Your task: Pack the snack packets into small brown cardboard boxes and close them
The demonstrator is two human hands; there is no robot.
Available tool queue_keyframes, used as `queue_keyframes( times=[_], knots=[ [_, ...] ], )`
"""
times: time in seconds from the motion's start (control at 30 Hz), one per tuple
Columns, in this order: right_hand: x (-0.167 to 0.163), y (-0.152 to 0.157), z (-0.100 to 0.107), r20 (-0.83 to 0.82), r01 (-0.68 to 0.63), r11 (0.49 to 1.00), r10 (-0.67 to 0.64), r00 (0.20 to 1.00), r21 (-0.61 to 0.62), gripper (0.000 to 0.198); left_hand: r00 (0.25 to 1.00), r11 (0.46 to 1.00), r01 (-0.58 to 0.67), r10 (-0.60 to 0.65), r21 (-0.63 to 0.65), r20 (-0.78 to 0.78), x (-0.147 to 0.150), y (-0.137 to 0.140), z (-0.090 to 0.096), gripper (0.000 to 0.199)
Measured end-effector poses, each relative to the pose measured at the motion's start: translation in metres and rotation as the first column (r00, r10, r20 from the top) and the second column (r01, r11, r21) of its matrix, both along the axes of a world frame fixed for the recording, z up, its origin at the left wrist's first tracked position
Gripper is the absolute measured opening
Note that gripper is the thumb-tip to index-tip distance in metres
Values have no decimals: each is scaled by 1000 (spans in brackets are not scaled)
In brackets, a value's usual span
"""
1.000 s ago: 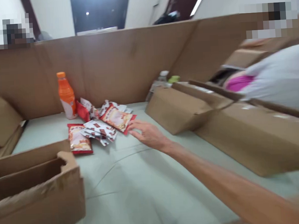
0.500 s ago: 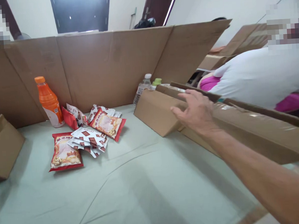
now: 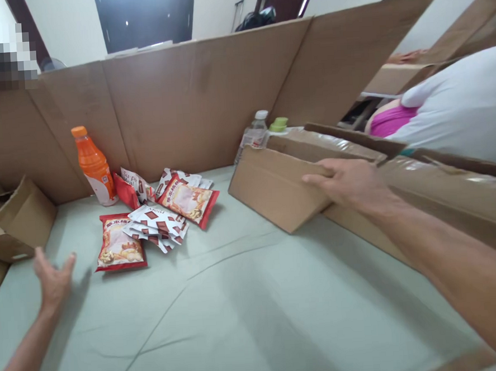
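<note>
My right hand (image 3: 351,182) grips the upper edge of a small cardboard box (image 3: 277,186), thumb on its near face and fingers behind. That box stands on the right of the table. My left hand (image 3: 55,278) hovers above the table at the left, thumb and fingers spread, holding nothing. Just beyond it is another open cardboard box (image 3: 34,221). Between the hands lie a red-edged food packet (image 3: 120,243), a second such packet (image 3: 190,200), several white sachets with brown squares (image 3: 158,222) and a red-and-white packet (image 3: 134,187).
An orange bottle (image 3: 93,167) stands against the tall cardboard screen (image 3: 192,99) at the back. A clear bottle (image 3: 255,130) and a green cap (image 3: 278,124) show behind the right box. Long cardboard (image 3: 450,190) borders the right side. A person in white (image 3: 469,99) is beyond it.
My left hand has come into view at the left. My right hand has closed on the right box's edge, where its fingers were spread before. The view has shifted slightly.
</note>
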State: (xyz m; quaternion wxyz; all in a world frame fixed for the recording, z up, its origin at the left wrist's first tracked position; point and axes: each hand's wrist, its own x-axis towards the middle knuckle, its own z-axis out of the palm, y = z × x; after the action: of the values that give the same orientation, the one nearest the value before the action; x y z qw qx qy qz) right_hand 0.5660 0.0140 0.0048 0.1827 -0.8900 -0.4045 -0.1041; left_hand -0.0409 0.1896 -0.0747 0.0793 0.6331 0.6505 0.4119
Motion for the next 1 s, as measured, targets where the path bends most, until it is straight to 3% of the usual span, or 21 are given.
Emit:
queue_keyframes(
  times=[0.1, 0.17, 0.23, 0.33, 0.4, 0.43, 0.47, 0.5, 0.6, 0.63, 0.7, 0.77, 0.8, 0.93, 1.0],
  knots=[
    [-34, -37, 9, -117, -63, 998, 64, 991, 5, 33, 978, 968, 205, -196, -145, 72, 39, -26, -29, 89],
    [-64, -67, 15, -177, -154, 986, 163, 971, 63, 28, 950, 932, 310, -295, -188, 103, 64, -31, -34, 77],
    [-95, -98, 18, -165, -305, 936, 334, 928, 178, 22, 925, 902, 378, -362, -207, 115, 86, -32, -30, 66],
    [-138, -139, 20, 35, -601, 745, 619, 784, 291, 18, 915, 893, 404, -390, -197, 105, 106, -45, -16, 75],
    [-160, -162, 21, 125, -754, 596, 755, 643, 276, 18, 910, 895, 414, -404, -166, 91, 108, -68, -5, 93],
    [-168, -173, 22, 127, -801, 538, 804, 582, 263, 21, 883, 871, 468, -460, -147, 91, 106, -84, 1, 102],
    [-173, -183, 23, 104, -833, 492, 842, 529, 254, 25, 829, 818, 559, -551, -136, 98, 102, -101, 6, 109],
    [-176, -191, 25, 55, -856, 457, 875, 482, 242, 25, 740, 727, 673, -663, -134, 113, 98, -119, 11, 116],
    [-172, -203, 32, -141, -892, 381, 924, 356, 243, 17, 418, 381, 902, -887, -201, 195, 86, -164, 22, 132],
    [-168, -202, 34, -201, -893, 377, 921, 333, 248, 21, 365, 314, 921, -904, -231, 224, 84, -175, 23, 136],
    [-161, -191, 38, -281, -881, 413, 895, 345, 232, 31, 321, 252, 933, -905, -257, 279, 84, -186, 21, 139],
    [-159, -172, 41, -323, -887, 440, 866, 380, 136, 32, 304, 232, 942, -893, -242, 330, 92, -188, 16, 141],
    [-160, -163, 42, -339, -902, 428, 859, 384, 63, 35, 298, 223, 946, -885, -234, 359, 97, -187, 14, 142],
    [-177, -137, 41, -356, -929, 300, 862, 361, -217, 62, 232, 146, 967, -840, -207, 491, 123, -183, 10, 143],
    [-187, -135, 38, -303, -908, 294, 873, 382, -299, 68, 213, 131, 972, -838, -193, 503, 130, -183, 9, 143]
  ],
)
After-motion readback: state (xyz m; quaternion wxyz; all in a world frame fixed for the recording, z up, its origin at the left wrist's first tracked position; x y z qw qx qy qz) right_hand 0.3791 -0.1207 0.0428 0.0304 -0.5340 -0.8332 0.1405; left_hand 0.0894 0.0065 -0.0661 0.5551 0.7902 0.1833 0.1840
